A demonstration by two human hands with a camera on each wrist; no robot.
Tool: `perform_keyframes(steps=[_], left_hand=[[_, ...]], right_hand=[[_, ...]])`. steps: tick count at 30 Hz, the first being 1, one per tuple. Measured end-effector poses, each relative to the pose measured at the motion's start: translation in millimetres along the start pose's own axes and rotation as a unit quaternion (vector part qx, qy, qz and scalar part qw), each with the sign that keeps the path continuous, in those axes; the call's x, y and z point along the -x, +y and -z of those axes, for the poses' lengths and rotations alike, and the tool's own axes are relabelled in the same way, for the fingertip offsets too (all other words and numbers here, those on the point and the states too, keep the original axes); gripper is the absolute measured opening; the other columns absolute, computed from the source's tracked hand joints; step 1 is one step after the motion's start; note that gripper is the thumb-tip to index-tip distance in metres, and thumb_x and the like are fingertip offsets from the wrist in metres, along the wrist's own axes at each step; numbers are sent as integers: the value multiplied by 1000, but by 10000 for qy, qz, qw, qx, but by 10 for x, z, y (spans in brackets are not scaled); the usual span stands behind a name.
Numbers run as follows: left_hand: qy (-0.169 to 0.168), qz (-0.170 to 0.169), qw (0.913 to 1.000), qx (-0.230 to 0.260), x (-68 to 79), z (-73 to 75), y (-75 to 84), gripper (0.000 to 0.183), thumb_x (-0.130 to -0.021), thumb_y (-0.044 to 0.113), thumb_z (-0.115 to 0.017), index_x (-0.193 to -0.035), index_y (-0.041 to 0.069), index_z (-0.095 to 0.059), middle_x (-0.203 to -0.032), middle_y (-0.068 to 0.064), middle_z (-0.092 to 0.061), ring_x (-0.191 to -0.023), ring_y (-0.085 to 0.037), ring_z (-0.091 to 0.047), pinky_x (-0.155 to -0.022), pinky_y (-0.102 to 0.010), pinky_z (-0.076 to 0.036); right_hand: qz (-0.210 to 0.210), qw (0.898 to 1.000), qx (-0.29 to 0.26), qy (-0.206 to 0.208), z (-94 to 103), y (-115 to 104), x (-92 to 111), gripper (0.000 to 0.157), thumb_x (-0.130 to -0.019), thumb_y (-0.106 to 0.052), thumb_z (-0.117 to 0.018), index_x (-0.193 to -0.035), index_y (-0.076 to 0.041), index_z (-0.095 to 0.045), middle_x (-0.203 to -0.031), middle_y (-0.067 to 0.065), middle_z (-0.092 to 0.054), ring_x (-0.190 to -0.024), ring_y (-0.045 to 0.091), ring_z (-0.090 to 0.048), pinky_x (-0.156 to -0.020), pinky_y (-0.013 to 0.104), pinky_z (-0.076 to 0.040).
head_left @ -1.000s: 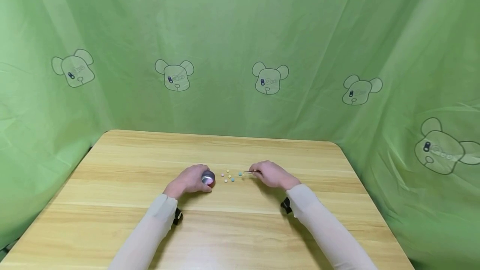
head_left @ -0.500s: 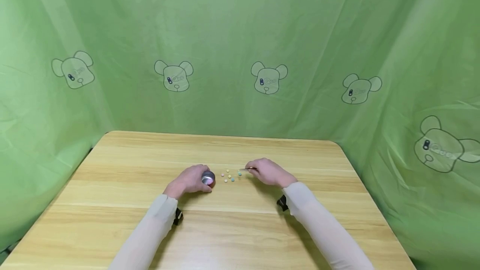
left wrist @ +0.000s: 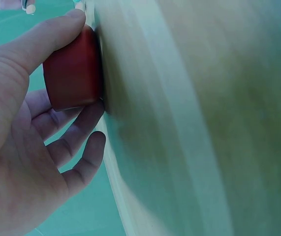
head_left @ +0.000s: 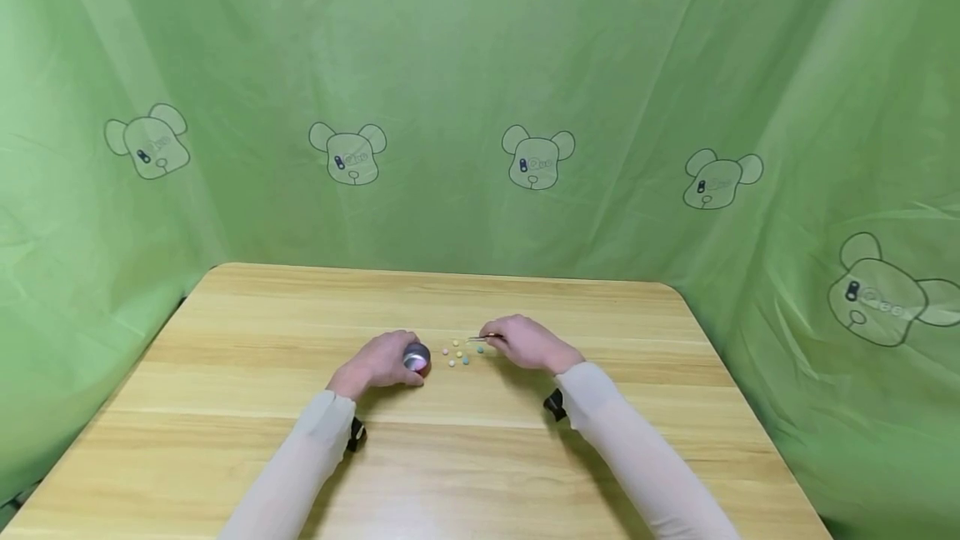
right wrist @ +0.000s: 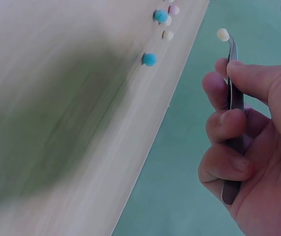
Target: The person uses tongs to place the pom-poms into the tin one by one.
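My left hand (head_left: 381, 360) grips a small red tin (left wrist: 74, 71) by its side, thumb on one side and fingers on the other. Its silvery open mouth faces up and toward the small balls in the head view. My right hand (head_left: 528, 342) holds metal tweezers (right wrist: 235, 128) between thumb and fingers. A pale yellow ball (right wrist: 223, 34) is pinched at the tweezer tips, raised off the table. Several little balls lie loose between the hands, among them a pink ball (head_left: 446, 352), a yellow ball (head_left: 456, 342) and a blue ball (right wrist: 149, 59).
The wood-grain table (head_left: 420, 473) carries everything, its far edge running along a green curtain (head_left: 442, 215) printed with bear heads. Both forearms in pale sleeves (head_left: 637, 440) reach in from the near side.
My right hand has moved left, carrying the yellow ball in the tweezers up past the blue ball toward the tin. The left hand and tin have stayed in place.
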State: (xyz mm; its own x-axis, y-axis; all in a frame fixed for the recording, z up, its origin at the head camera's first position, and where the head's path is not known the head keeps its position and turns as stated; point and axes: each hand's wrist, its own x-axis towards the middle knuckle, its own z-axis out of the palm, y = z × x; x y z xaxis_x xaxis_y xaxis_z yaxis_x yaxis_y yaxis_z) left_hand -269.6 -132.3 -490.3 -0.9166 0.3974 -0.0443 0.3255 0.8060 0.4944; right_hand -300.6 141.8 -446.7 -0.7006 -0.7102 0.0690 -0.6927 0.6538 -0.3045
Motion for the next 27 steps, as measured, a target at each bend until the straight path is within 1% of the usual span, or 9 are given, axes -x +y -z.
perform_keyframes(steps=[2, 7, 9, 12, 16, 22, 27], left_hand=[[-13, 3, 10000, 1, 0, 3, -1, 52, -69, 32, -84, -108, 8, -59, -96, 0, -60, -89, -17, -57, -81, -36, -47], [2, 57, 10000, 25, -4, 0, -10, 51, -69, 32, -84, -108, 9, -59, -97, 0, -60, -89, -17, -57, -82, -35, -47], [12, 42, 10000, 17, -5, -1, -17, 52, -69, 33, -84, -108, 9, -59, -97, 0, -60, -90, -17, -57, -82, -36, -47], [1, 21, 10000, -5, -9, -2, -23, 52, -69, 33, -83, -109, 9, -59, -97, 0, -60, -90, -17, -57, -82, -36, -47], [5, 7, 10000, 15, -10, 0, -21, 52, -69, 33, -84, -109, 9, -59, -96, 0, -61, -89, -16, -57, -81, -35, -47], [33, -71, 10000, -27, -19, -6, -30, 53, -68, 33, -84, -108, 8, -60, -96, 0, -60, -88, -17, -57, -80, -36, -47], [44, -22, 10000, -24, -23, -8, -32, 52, -68, 34, -84, -108, 9, -60, -95, 1, -60, -88, -16, -57, -81, -35, -47]], right_hand=[[15, 10000, -1, 32, 4, -17, -14, 18, -97, -13, -54, -108, -9, -67, -102, 2, -68, -93, 16, -63, -84, 36, -49], [265, 9994, 155, 178, -5, -57, -65, 17, -95, -9, -55, -107, -6, -67, -100, 4, -68, -92, 17, -63, -83, 37, -50], [291, 9993, 166, 148, -10, -76, -89, 17, -95, -10, -55, -107, -6, -67, -99, 4, -68, -91, 17, -63, -83, 37, -50], [165, 9998, 87, 8, -7, -113, -119, 18, -96, -12, -54, -107, -8, -67, -99, 3, -68, -89, 15, -62, -82, 35, -50], [102, 9998, 134, -85, -12, -146, -156, 18, -97, -15, -53, -109, -12, -67, -101, 0, -67, -90, 12, -62, -82, 33, -49], [141, 9997, 146, -127, -30, -178, -201, 19, -97, -14, -53, -110, -12, -67, -105, 1, -67, -97, 14, -62, -88, 32, -48], [218, 9995, 151, -158, -68, -194, -228, 20, -97, -14, -53, -110, -12, -67, -106, 1, -67, -98, 15, -62, -89, 32, -47]])
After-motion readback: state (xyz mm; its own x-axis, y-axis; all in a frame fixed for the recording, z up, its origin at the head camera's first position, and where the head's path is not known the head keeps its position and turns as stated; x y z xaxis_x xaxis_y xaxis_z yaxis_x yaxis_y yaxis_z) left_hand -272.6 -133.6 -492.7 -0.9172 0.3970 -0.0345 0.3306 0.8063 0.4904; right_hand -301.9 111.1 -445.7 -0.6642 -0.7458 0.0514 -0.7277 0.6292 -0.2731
